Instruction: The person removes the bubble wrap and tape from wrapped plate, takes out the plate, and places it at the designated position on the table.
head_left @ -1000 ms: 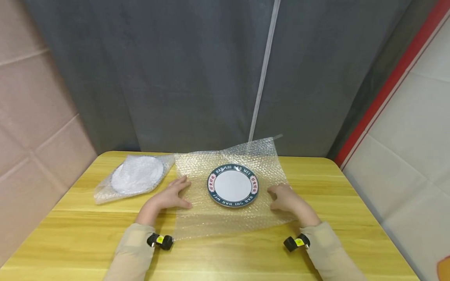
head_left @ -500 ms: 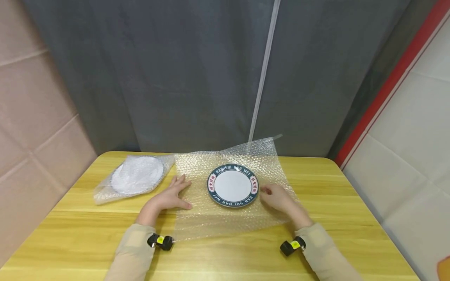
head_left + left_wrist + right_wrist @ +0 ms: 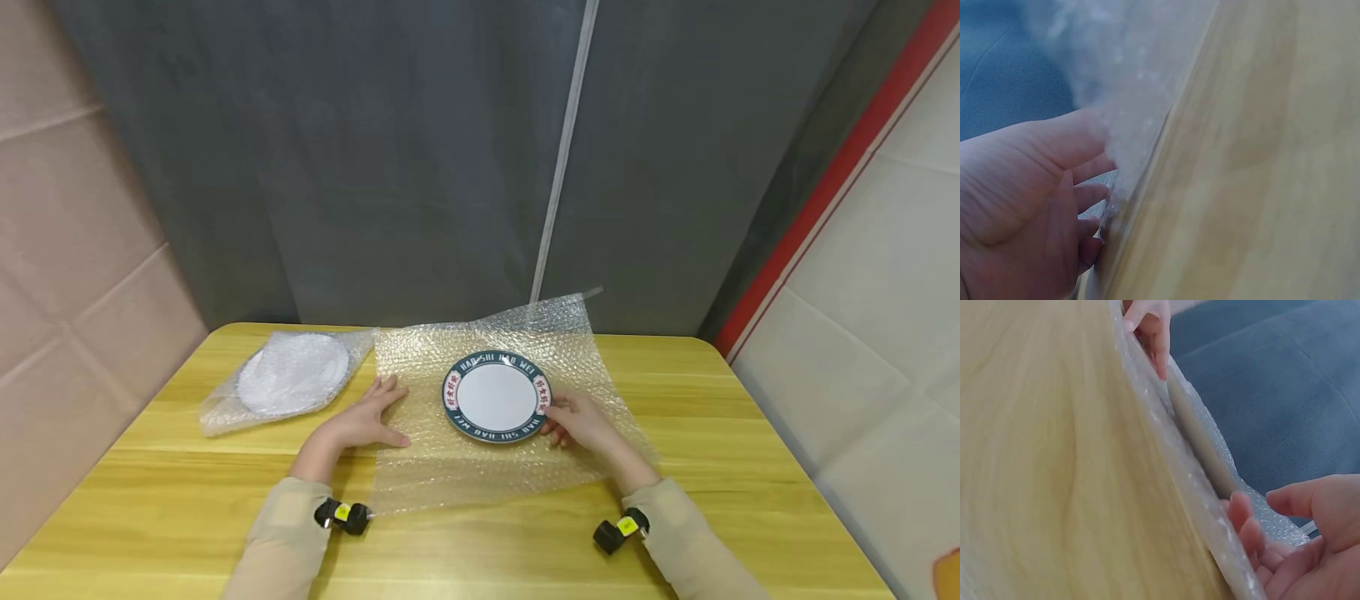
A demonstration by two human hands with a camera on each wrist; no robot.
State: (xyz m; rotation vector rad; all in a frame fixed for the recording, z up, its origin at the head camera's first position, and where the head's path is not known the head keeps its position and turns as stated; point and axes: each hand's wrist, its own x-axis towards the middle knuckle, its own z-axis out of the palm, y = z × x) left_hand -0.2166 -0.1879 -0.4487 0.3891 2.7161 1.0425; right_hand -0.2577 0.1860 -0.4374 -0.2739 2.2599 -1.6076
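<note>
A round plate (image 3: 497, 396) with a white centre and a dark lettered rim lies face up on a sheet of bubble wrap (image 3: 427, 467) in the head view. My right hand (image 3: 588, 429) is at the plate's right edge. Its loosely bent fingers (image 3: 1250, 534) touch the rim, while the thumb stands apart above it in the right wrist view. My left hand (image 3: 363, 417) rests spread on the left border of the bubble wrap, away from the plate. In the left wrist view its fingers (image 3: 1088, 197) lie along the wrap's edge.
Another plate wrapped in bubble wrap (image 3: 292, 375) lies on the table's left side, its wrapping meeting the sheet's left corner. The yellow wooden table (image 3: 480, 558) ends at a dark grey curtain (image 3: 390, 167). Walls stand on both sides.
My right hand has moved left across the bubble wrap to the plate's right rim. My left hand, the plate and the wrapped plate have stayed in place.
</note>
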